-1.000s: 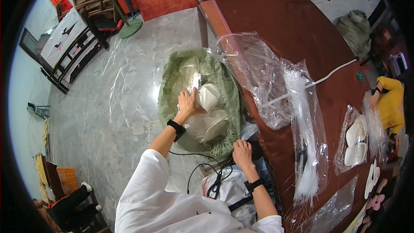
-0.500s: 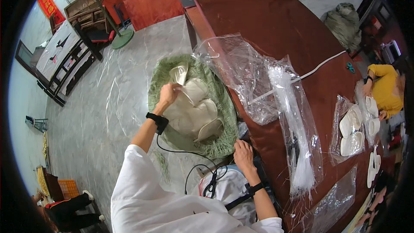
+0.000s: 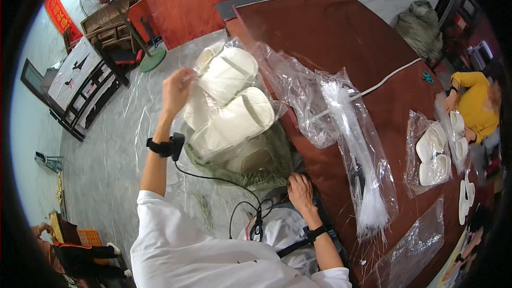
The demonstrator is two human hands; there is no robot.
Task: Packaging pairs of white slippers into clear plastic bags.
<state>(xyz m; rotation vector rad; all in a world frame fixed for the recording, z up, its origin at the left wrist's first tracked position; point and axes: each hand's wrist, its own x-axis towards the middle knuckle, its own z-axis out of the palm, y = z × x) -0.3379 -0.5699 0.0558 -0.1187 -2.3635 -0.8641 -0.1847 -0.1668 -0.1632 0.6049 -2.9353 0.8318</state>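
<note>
My left hand (image 3: 177, 90) is closed on the edge of a clear plastic bag (image 3: 210, 146) filled with several white slippers (image 3: 245, 112). The bag is raised over a green woven sack (image 3: 272, 173) on the floor. Inside the sack's mouth, more pale slippers (image 3: 256, 160) partly show. Beside the sack, along the brown table's near side, my right hand (image 3: 300, 191) rests with fingers loosely bent and nothing visible in them. A black band with a cable sits on my left wrist.
On the brown table (image 3: 320, 26) lie crumpled clear plastic (image 3: 298, 101), a bundle of white plastic strips (image 3: 346, 128), bagged white slippers (image 3: 434, 146) and teal scissors (image 3: 427, 77). A person in yellow (image 3: 472, 98) handles slippers at the right. A standing fan (image 3: 152, 58) stands far left.
My left hand has lifted the bag of slippers up out of the green sack and moved left. My right hand has stayed in about the same place.
</note>
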